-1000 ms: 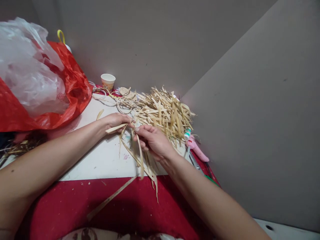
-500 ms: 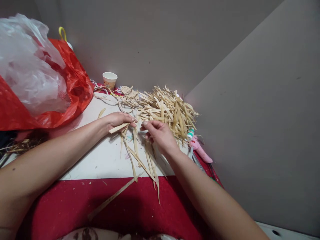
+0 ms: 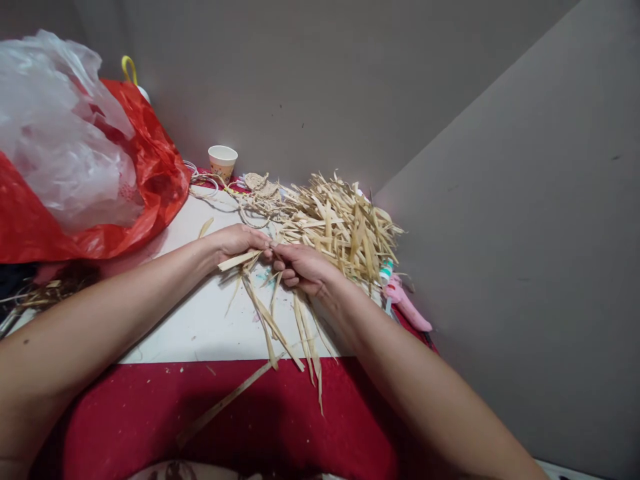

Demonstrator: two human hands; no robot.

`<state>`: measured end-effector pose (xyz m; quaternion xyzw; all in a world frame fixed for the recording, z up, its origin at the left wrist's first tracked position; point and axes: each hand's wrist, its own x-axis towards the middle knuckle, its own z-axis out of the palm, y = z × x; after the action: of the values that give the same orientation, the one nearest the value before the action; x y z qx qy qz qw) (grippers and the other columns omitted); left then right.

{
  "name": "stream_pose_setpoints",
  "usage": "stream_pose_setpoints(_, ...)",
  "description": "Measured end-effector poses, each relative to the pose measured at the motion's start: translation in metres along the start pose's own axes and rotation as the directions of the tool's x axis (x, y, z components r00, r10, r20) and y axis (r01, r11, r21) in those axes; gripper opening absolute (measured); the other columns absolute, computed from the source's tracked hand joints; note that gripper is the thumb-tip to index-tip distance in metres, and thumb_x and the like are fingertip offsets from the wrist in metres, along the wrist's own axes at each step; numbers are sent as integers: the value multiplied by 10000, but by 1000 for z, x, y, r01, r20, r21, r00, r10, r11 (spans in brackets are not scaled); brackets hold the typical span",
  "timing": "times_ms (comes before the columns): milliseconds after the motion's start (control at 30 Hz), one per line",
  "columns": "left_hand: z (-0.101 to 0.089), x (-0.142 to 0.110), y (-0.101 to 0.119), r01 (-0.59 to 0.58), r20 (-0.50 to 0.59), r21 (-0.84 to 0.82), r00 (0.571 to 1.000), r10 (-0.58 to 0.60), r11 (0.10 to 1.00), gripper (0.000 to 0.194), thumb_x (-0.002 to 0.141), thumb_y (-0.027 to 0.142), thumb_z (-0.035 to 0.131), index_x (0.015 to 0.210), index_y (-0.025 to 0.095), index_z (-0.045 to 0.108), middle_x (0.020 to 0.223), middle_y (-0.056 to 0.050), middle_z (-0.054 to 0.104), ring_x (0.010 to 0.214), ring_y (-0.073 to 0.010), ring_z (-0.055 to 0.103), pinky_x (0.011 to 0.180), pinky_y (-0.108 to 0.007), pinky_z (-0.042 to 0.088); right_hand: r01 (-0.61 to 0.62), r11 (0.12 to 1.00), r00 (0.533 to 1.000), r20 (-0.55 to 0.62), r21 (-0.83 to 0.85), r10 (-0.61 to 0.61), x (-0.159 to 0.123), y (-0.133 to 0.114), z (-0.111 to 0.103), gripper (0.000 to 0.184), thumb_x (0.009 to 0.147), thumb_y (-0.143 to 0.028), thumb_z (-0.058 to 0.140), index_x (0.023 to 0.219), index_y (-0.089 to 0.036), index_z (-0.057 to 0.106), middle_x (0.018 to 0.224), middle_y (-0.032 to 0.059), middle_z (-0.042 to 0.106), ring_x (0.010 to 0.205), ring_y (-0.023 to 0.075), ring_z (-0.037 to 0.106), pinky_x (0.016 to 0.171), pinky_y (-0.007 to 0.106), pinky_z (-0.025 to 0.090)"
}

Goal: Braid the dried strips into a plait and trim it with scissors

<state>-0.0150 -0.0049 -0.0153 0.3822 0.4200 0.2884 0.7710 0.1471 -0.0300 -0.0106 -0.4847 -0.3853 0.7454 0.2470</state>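
Observation:
Pale dry straw strips [image 3: 260, 303] hang from between my two hands over the white board [image 3: 180, 333]. My left hand [image 3: 241, 241] is closed on the strips, and one flat end sticks out to the left below its fingers. My right hand [image 3: 303, 267] is closed too, its thumb and forefinger pinched right at the left fingertips. The small bit at the pinch is mostly hidden by the fingers. Just beyond my right hand lies a big heap of loose straw strips [image 3: 345, 227].
A red plastic bag [image 3: 160, 180] with clear plastic fills the left. At the back stand a paper cup [image 3: 223, 163] and braided straw pieces [image 3: 260, 187]. A pink tool [image 3: 407, 303] lies right of the heap. Red cloth [image 3: 225, 413] covers the front; grey walls close the back and right.
My right hand let go and drew away to the right, then came back to pinch at the left fingertips. The left hand kept its hold; the hanging strips shifted slightly.

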Motion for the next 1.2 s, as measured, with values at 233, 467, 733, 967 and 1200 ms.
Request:
stream_pose_setpoints(233,-3,-7,14,-4,-25,254,1000,10,967,125,708,23,636,732,114,717,564,-21,678,426,-55,533,427,-146,373,28,999,997,78,14,-29,3,6,-10,147,824,-271,575,775,-135,548,481,-113,291,351,2,118,329,118,88)
stream_pose_setpoints(467,-11,-13,26,-36,-12,453,999,47,891,111,651,36,676,698,127,719,548,-32,657,370,-58,470,372,-169,312,121,993,992,21,13,-121,3,9,-8,209,771,-269,613,647,-151,493,436,-102,341,321,1,154,322,130,81)
stream_pose_setpoints(733,-11,-15,30,-35,-59,608,994,89,793,157,662,125,699,514,137,647,409,8,536,320,-38,355,355,-181,224,199,976,966,-150,-89,-211,0,12,4,213,806,-225,549,614,-143,507,399,-91,364,284,6,210,301,136,113)
stream_pose_setpoints(967,1,-19,32,-67,-80,597,986,143,799,205,702,126,660,502,134,613,419,8,533,329,-36,348,371,-187,235,227,972,955,-180,-67,-235,1,15,5,192,764,-256,591,622,-151,515,400,-92,375,283,11,225,299,147,118)
stream_pose_setpoints(1200,-1,-23,40,-168,-157,740,898,410,651,184,748,245,660,613,120,662,593,-52,626,466,-84,510,463,-204,326,189,982,971,-141,-31,-191,-1,11,1,175,766,-237,580,629,-144,525,391,-94,371,272,7,227,304,143,113)
